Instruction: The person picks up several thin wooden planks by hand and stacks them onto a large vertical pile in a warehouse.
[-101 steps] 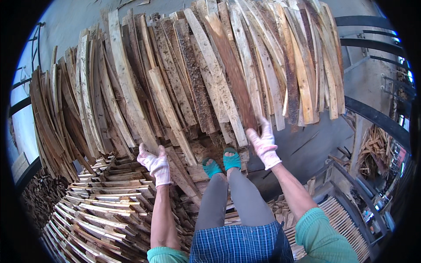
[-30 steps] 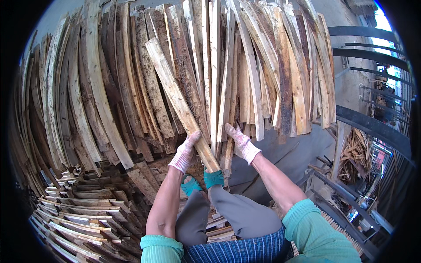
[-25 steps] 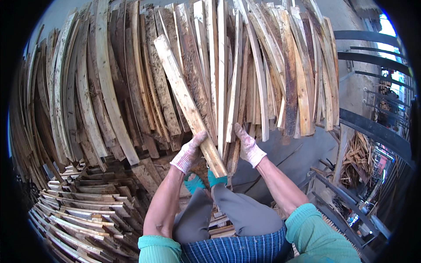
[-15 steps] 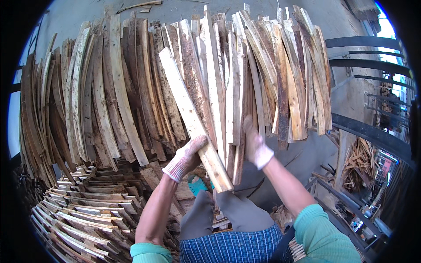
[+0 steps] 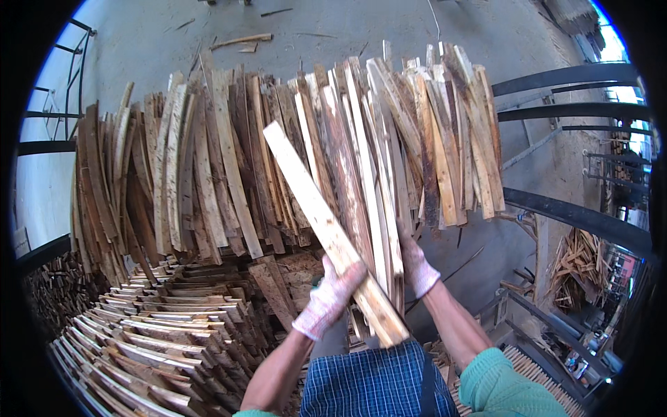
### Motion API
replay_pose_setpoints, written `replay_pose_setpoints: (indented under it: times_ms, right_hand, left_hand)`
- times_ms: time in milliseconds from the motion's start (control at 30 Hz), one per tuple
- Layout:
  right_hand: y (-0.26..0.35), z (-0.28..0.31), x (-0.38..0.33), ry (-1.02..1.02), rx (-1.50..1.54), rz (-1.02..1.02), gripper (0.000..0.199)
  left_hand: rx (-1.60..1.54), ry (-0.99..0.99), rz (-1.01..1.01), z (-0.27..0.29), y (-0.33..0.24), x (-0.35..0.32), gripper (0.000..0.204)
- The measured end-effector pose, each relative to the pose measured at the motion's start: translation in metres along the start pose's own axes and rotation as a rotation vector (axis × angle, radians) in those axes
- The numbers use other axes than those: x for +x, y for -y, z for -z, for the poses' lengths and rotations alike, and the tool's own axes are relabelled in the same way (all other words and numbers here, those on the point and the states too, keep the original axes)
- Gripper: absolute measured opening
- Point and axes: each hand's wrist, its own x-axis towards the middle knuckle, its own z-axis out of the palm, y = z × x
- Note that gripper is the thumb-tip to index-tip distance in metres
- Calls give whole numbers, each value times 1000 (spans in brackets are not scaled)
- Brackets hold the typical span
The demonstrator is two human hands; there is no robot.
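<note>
My left hand (image 5: 332, 295), in a whitish knit glove, is closed around the lower part of a pale wooden board (image 5: 313, 198). The board slants over the other wood, its far end up to the left and its near end close to my apron. My right hand (image 5: 418, 270), also gloved, grips the right side of several long wooden strips (image 5: 372, 194) that stick out toward me between my hands. Its fingers are partly hidden by the wood. A wide row of similar weathered strips (image 5: 226, 153) lies side by side in front of me.
Stacked wood pieces (image 5: 153, 340) fill the lower left. Black metal bars (image 5: 566, 111) reach in from the right, with a heap of scrap wood (image 5: 580, 267) beyond. Loose wood pieces (image 5: 243, 40) lie on the grey floor (image 5: 333, 42) past the row.
My hands and the pale board have moved right and nearer to me, with the strips between my hands. The view has shifted, showing more floor beyond the row.
</note>
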Motion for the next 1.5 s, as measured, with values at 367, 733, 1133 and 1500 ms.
replay_pose_setpoints:
  times_ms: [367, 733, 1133, 1500]
  right_hand:
    - [-5, -45, -136, -41, -233, 22, 76]
    - [-2, -94, -31, -46, -133, -148, 114]
    - [37, -99, -168, 93, -264, -277, 74]
    - [-15, -150, 6, 54, -650, -195, 108]
  left_hand:
    - [-411, -134, 246, -27, 14, -176, 96]
    - [-463, -316, 234, 33, 16, -87, 91]
    - [-240, -289, 116, -59, -43, -234, 105]
    - [-621, -207, 69, 107, -16, -60, 89]
